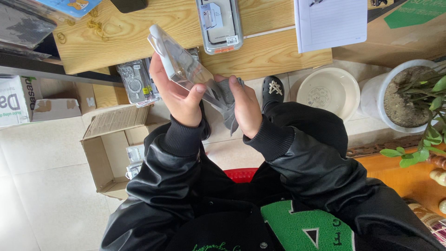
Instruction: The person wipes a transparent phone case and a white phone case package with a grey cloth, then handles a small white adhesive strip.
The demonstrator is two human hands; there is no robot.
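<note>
At mid-frame the left hand clamps a clear phone case tilted up toward the face, thumb across its lower edge to steady it. The right hand pinches a grey cloth against the case's lower corner, seemingly wiping. Lower left, an open box sits within reach. Beyond, packaged cases lie on the wooden table.

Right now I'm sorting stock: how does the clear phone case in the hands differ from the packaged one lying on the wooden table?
The clear phone case in the hands is tilted, held by the left hand and touched by a grey cloth in the right hand. The packaged case on the wooden table lies flat, untouched. Both are transparent.
</note>
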